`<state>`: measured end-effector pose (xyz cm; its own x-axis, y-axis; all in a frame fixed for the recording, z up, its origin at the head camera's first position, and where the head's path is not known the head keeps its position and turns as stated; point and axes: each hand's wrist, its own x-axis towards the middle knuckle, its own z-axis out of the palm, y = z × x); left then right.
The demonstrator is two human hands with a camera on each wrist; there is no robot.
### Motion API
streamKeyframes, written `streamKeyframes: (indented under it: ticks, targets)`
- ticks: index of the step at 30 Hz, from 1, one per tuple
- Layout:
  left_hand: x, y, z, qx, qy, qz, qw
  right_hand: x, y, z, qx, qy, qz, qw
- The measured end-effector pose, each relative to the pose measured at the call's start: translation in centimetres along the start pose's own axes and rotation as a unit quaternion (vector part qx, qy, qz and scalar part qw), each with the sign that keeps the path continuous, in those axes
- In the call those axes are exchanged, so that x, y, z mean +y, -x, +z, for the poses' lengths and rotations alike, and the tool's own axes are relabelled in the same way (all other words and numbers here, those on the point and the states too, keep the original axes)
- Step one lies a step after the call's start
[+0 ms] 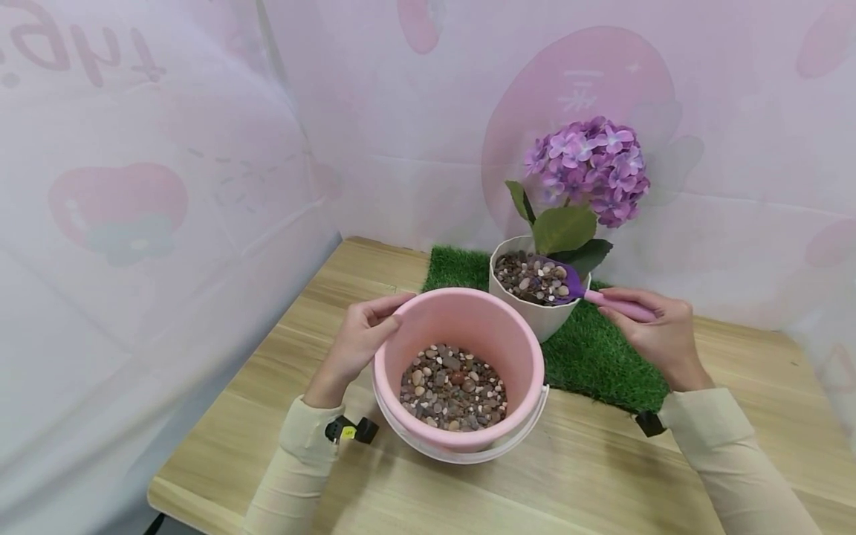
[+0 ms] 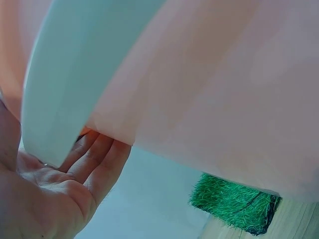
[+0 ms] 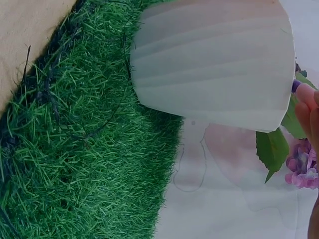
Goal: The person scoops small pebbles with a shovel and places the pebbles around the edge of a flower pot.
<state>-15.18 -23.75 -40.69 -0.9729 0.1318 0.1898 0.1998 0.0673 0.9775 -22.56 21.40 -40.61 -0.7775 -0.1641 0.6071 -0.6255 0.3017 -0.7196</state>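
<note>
My left hand (image 1: 357, 342) grips the rim of a pink bucket (image 1: 468, 319) on its left side, thumb over the edge and fingers along the outer wall in the left wrist view. Pebbles (image 1: 451, 394) of mixed browns and creams cover the bucket's bottom. In my right hand (image 1: 662, 338) is the pink handle of a small shovel (image 1: 574, 282) with a purple blade. Its blade lies over the white plant pot (image 1: 548, 319), among pebbles (image 1: 524, 279) inside it. Purple hydrangea flowers (image 1: 595, 167) with green leaves rise from the pot.
A green artificial grass mat (image 1: 595, 364) lies under the pot, behind and right of the bucket. Wooden table (image 1: 267, 401) extends around them. A white bail handle (image 1: 488, 453) hangs along the bucket's front. Printed pink and white curtains (image 1: 414, 134) close in the back and left.
</note>
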Motion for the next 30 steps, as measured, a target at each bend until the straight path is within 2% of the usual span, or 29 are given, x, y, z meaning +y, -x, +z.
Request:
streamKeyframes:
  ticks: [3, 14, 18, 23, 27, 30]
  targets:
    - [0.0, 0.0, 0.0, -0.001, 0.004, 0.0, 1.0, 0.3, 0.0, -0.1, -0.005, -0.009, -0.013, 1.0]
    - [0.2, 0.1, 0.1, -0.004, 0.012, -0.002, 0.9999, 0.3, 0.3, -0.4, -0.017, -0.034, 0.011, 0.999]
    - [0.2, 0.0, 0.1, -0.006, 0.013, -0.003, 0.9999, 0.2, 0.3, -0.7, -0.013, -0.006, 0.037, 0.999]
    - [0.3, 0.0, 0.2, -0.006, 0.01, -0.003, 0.9999, -0.1, 0.2, -0.9, -0.002, 0.039, 0.093, 0.995]
    - [0.4, 0.1, 0.1, -0.005, 0.01, 0.0, 0.9999, -0.3, 0.1, -0.9, 0.003, 0.034, 0.121, 0.992]
    - [0.4, 0.2, 0.1, -0.002, 0.009, 0.002, 1.0, -0.6, 0.1, -0.8, 0.003, 0.018, 0.116, 0.993]
